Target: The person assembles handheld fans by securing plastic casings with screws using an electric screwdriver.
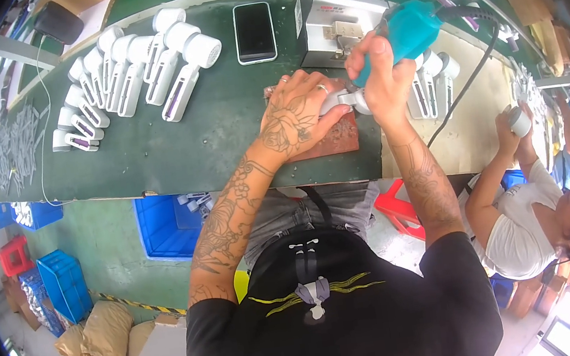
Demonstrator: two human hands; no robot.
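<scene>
One white device (pixel 346 100): upper centre of frame, over right edge of the brick-red pad (pixel 337 140).
Long axis: roughly left-right, partly hidden.
Left hand (pixel 297 111): nearer, clamped on the device from its left.
Right hand (pixel 387 83): closed round the teal power tool (pixel 414 27), just right of the device.
Tool's line: slants down-left toward device; tip contact unclear.

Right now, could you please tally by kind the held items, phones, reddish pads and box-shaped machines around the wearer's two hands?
Teal handheld tool in the right hand: 1
White device in the left hand: 1
Phone: 1
Reddish pad: 1
Box-shaped machine: 1
Total: 5
</scene>
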